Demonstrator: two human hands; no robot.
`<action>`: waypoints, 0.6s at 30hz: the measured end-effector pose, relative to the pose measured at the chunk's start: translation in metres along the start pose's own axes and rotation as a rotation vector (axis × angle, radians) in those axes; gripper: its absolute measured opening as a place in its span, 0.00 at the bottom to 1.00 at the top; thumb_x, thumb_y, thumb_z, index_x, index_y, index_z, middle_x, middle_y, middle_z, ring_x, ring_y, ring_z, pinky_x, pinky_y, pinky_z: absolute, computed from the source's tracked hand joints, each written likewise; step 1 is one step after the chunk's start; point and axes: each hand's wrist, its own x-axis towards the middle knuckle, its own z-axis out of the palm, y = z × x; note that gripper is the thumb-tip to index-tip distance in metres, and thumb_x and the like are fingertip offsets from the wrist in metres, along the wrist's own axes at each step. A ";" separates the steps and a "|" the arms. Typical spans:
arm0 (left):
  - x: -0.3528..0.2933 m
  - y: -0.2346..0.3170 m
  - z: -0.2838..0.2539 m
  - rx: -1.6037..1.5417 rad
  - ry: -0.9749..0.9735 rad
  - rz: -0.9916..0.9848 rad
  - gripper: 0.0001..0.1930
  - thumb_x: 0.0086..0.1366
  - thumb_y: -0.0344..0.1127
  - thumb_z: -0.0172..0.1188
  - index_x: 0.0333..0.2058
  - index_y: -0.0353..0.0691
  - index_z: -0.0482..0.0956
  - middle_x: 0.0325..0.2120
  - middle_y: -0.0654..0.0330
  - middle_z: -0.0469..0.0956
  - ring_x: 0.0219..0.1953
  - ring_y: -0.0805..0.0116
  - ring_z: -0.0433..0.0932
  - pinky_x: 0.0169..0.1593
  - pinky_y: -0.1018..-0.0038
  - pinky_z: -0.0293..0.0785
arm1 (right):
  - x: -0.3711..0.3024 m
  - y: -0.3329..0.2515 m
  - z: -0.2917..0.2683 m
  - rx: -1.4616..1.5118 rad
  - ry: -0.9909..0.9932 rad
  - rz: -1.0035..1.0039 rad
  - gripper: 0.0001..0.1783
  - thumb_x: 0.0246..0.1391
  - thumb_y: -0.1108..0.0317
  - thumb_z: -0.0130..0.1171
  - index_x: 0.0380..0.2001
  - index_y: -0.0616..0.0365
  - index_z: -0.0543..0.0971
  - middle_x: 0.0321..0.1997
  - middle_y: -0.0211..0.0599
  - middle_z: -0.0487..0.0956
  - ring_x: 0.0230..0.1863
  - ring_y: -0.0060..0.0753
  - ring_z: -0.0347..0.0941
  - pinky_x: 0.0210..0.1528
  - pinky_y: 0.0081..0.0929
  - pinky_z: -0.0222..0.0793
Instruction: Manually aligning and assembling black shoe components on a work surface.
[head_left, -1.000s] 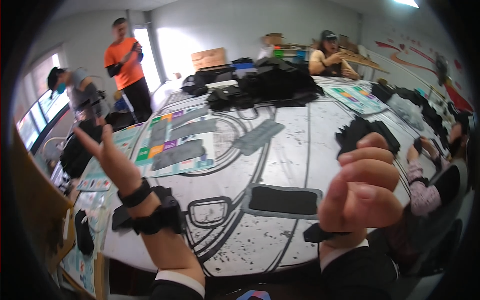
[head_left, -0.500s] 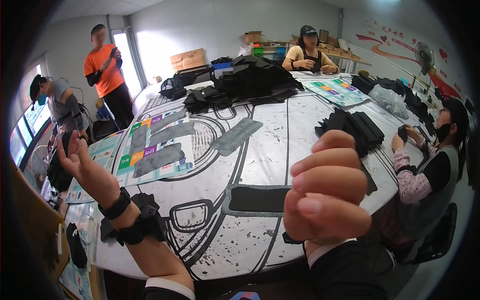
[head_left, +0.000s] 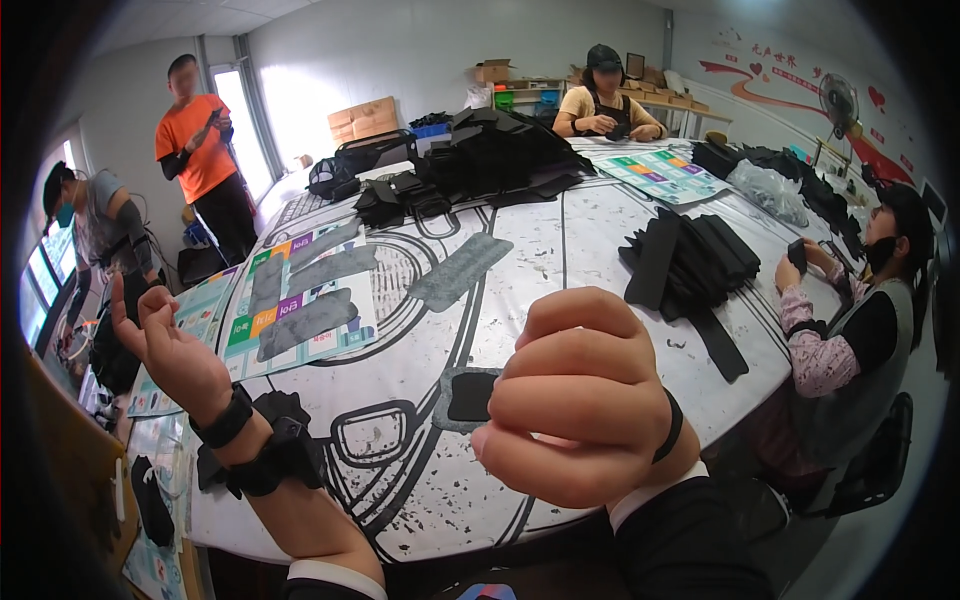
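Note:
My left hand (head_left: 165,345) is raised at the left, palm up, fingers loosely curled and apart, holding nothing. A black band and a black strapped device (head_left: 265,455) sit on its wrist. My right hand (head_left: 570,395) is close to the camera in the middle, fingers curled into a loose fist with nothing visible in it; a thin black band circles its wrist. Just behind the fist a black rectangular pad (head_left: 470,395) lies on the white table (head_left: 560,240) with its black line drawing.
Grey fabric strips (head_left: 310,285) lie on coloured sheets at the left. Stacks of black strips (head_left: 690,260) and a big black pile (head_left: 490,155) sit farther back. One person (head_left: 850,330) sits at the right, another at the far end, two stand at the left.
My left hand has curled its fingers in from a spread pose. My right fist has dropped a little and drifted left, and the view has tilted slightly.

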 end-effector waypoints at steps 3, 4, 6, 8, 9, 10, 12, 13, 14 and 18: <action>0.004 -0.002 -0.009 -0.030 -0.018 0.010 0.28 0.52 0.22 0.39 0.56 0.36 0.58 0.26 0.60 0.67 0.36 0.72 0.65 0.56 0.73 0.54 | 0.002 0.000 0.007 0.017 0.019 -0.015 0.11 0.34 0.73 0.61 0.27 0.50 0.74 0.25 0.25 0.71 0.24 0.24 0.68 0.32 0.26 0.68; 0.006 -0.002 -0.012 -0.119 -0.035 0.026 0.29 0.50 0.21 0.38 0.55 0.35 0.58 0.25 0.61 0.66 0.35 0.72 0.64 0.55 0.74 0.54 | 0.005 -0.001 0.012 0.031 0.039 -0.016 0.09 0.33 0.72 0.58 0.24 0.51 0.74 0.24 0.25 0.71 0.24 0.25 0.68 0.34 0.28 0.68; 0.006 0.000 -0.009 -0.227 -0.029 0.044 0.32 0.45 0.21 0.38 0.55 0.34 0.58 0.23 0.62 0.63 0.32 0.74 0.62 0.47 0.78 0.57 | 0.005 -0.004 0.009 0.042 0.051 -0.013 0.09 0.34 0.71 0.59 0.24 0.50 0.74 0.24 0.26 0.71 0.24 0.25 0.68 0.33 0.28 0.67; 0.004 -0.006 -0.010 -0.271 -0.047 0.002 0.33 0.43 0.23 0.39 0.55 0.38 0.59 0.22 0.63 0.61 0.26 0.75 0.57 0.37 0.80 0.55 | 0.002 -0.004 0.010 0.026 0.060 0.023 0.09 0.35 0.70 0.60 0.25 0.50 0.74 0.24 0.26 0.71 0.23 0.24 0.67 0.29 0.27 0.65; -0.001 -0.006 0.002 -0.333 -0.033 -0.046 0.33 0.43 0.24 0.40 0.54 0.40 0.59 0.21 0.64 0.61 0.26 0.75 0.57 0.36 0.80 0.56 | 0.003 -0.008 0.001 -0.021 0.045 0.045 0.09 0.37 0.68 0.60 0.26 0.50 0.74 0.24 0.27 0.70 0.22 0.24 0.66 0.27 0.26 0.63; -0.003 -0.011 0.004 -0.402 -0.059 -0.077 0.33 0.43 0.24 0.40 0.54 0.40 0.58 0.22 0.65 0.60 0.26 0.75 0.56 0.37 0.79 0.56 | -0.001 -0.011 0.000 -0.058 0.060 0.061 0.08 0.40 0.68 0.59 0.27 0.50 0.73 0.24 0.26 0.69 0.21 0.24 0.64 0.26 0.28 0.62; 0.000 -0.016 -0.006 -0.347 -0.071 -0.093 0.33 0.43 0.22 0.42 0.55 0.39 0.57 0.26 0.64 0.59 0.28 0.74 0.57 0.42 0.78 0.57 | 0.005 -0.021 0.000 -0.115 0.053 0.102 0.06 0.46 0.67 0.55 0.29 0.48 0.70 0.24 0.26 0.66 0.20 0.25 0.62 0.25 0.30 0.59; 0.003 -0.017 -0.012 -0.287 0.007 -0.127 0.34 0.44 0.21 0.42 0.55 0.38 0.56 0.28 0.63 0.59 0.30 0.73 0.58 0.45 0.76 0.58 | 0.009 -0.025 0.001 -0.144 0.021 0.128 0.05 0.49 0.67 0.53 0.30 0.48 0.69 0.24 0.26 0.64 0.20 0.25 0.61 0.26 0.32 0.59; 0.005 -0.025 -0.015 0.020 0.017 0.025 0.36 0.43 0.21 0.42 0.57 0.39 0.55 0.33 0.60 0.60 0.35 0.70 0.60 0.47 0.73 0.58 | 0.008 -0.027 0.001 -0.160 -0.001 0.149 0.04 0.50 0.66 0.52 0.31 0.46 0.68 0.24 0.26 0.64 0.21 0.25 0.61 0.27 0.33 0.59; 0.009 -0.016 -0.015 0.456 0.039 0.153 0.41 0.51 0.27 0.47 0.64 0.42 0.41 0.59 0.47 0.46 0.62 0.55 0.46 0.63 0.62 0.41 | 0.007 -0.026 0.001 -0.183 -0.062 0.184 0.03 0.53 0.64 0.50 0.32 0.43 0.68 0.25 0.25 0.64 0.22 0.25 0.62 0.29 0.33 0.59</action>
